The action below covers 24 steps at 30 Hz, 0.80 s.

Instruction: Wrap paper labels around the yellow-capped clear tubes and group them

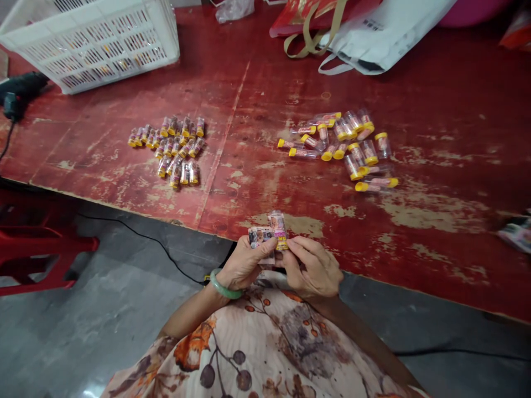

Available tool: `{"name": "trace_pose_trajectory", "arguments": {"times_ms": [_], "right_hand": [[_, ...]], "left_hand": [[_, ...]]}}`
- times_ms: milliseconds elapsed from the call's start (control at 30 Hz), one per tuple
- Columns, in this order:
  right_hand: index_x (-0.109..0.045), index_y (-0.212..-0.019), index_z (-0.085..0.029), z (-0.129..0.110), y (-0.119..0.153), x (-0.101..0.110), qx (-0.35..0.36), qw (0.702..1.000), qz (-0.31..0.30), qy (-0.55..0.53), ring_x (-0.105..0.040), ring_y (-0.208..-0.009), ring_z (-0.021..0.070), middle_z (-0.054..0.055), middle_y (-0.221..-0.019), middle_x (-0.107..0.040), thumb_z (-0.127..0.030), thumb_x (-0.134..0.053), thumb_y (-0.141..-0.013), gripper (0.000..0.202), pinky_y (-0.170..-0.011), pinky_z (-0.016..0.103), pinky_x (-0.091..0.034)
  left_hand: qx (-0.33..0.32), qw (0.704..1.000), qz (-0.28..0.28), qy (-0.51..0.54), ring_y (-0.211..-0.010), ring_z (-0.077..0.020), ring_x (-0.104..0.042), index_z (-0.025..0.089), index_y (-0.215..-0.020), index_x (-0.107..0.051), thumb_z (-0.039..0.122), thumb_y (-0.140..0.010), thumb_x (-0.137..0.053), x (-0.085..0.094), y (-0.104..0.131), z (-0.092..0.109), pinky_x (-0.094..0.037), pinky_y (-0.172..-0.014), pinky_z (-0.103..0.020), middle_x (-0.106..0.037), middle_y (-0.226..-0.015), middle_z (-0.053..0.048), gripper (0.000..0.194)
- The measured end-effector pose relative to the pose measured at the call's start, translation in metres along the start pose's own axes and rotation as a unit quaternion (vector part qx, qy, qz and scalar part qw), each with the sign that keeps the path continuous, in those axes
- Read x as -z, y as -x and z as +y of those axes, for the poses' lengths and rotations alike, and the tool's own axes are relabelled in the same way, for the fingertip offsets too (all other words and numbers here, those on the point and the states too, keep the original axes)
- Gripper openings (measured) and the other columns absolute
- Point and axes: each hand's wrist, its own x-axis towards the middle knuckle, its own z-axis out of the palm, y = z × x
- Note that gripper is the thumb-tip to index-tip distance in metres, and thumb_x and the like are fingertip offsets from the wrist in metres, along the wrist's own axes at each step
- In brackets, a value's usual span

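At the table's front edge my left hand [248,260], with a green bangle [226,284] at the wrist, is closed on some printed labels [260,236]. Its thumb also presses against a small clear tube [278,228] with a yellow cap and a printed wrap. My right hand [313,265] pinches this tube near its capped end. Farther up on the right lie several clear tubes [352,166] with yellow caps and pinkish contents. On the left, several tubes with darker printed wraps [174,146] lie grouped together.
A white slatted crate [120,47] stands at the back left, beside a dark power tool [22,88]. Bags [381,33] lie at the back right of the worn red table [249,99]. A red stool [41,243] stands on the floor at left.
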Motion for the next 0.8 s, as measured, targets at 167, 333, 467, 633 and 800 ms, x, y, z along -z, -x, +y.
{"name": "trace_pose_trajectory", "arguments": {"times_ms": [167,333,467,633,800], "right_hand": [[-0.063,-0.095,-0.016,-0.0022,0.0020,-0.0020,-0.009,1.000,0.012,0.003,-0.068,-0.072,0.0142,0.004,-0.084,-0.070,-0.005,-0.067,-0.077,0.020,-0.067,0.024,-0.057],[-0.064,-0.095,-0.014,-0.0020,0.0047,-0.0033,-0.012,1.000,0.028,-0.002,-0.068,-0.071,0.0147,0.005,-0.084,-0.070,-0.002,-0.066,-0.076,0.023,-0.066,0.025,-0.058],[-0.064,-0.097,-0.014,-0.0027,0.0040,-0.0044,-0.033,0.999,0.013,-0.019,-0.069,-0.073,0.0156,0.007,-0.086,-0.071,-0.001,-0.066,-0.076,0.024,-0.067,0.025,-0.058],[-0.063,-0.099,-0.017,-0.0037,0.0040,-0.0059,-0.057,0.998,0.016,-0.017,-0.070,-0.073,0.0152,0.004,-0.086,-0.072,-0.004,-0.068,-0.077,0.026,-0.068,0.024,-0.058],[-0.063,-0.097,-0.017,-0.0019,0.0073,-0.0022,-0.034,0.999,0.019,0.006,-0.070,-0.069,0.0151,0.003,-0.084,-0.073,-0.003,-0.069,-0.075,0.027,-0.067,0.025,-0.058]], "left_hand": [[0.002,1.000,0.019,0.008,-0.056,-0.0087,-0.061,0.011,-0.077,-0.071,0.034,-0.059,-0.087,-0.0030,0.0000,-0.0015,-0.051,-0.057,-0.018,-0.067,-0.066,-0.001,0.034],[-0.006,1.000,0.021,0.007,-0.057,-0.0092,-0.062,0.011,-0.079,-0.070,0.033,-0.058,-0.087,-0.0053,-0.0004,-0.0038,-0.051,-0.058,-0.020,-0.068,-0.067,-0.001,0.034],[-0.008,1.000,0.025,0.003,-0.058,-0.0100,-0.061,0.011,-0.079,-0.070,0.035,-0.061,-0.086,-0.0047,-0.0017,-0.0033,-0.050,-0.057,-0.021,-0.068,-0.070,-0.002,0.034],[-0.018,0.999,0.029,-0.001,-0.058,-0.0111,-0.062,0.011,-0.079,-0.070,0.033,-0.062,-0.085,-0.0020,-0.0037,-0.0004,-0.052,-0.057,-0.022,-0.070,-0.071,-0.002,0.032],[-0.029,1.000,0.008,-0.009,-0.067,-0.0170,-0.068,0.011,-0.086,-0.071,0.035,-0.069,-0.081,0.0017,-0.0044,0.0038,-0.057,-0.062,-0.028,-0.071,-0.076,-0.005,0.032]]}}
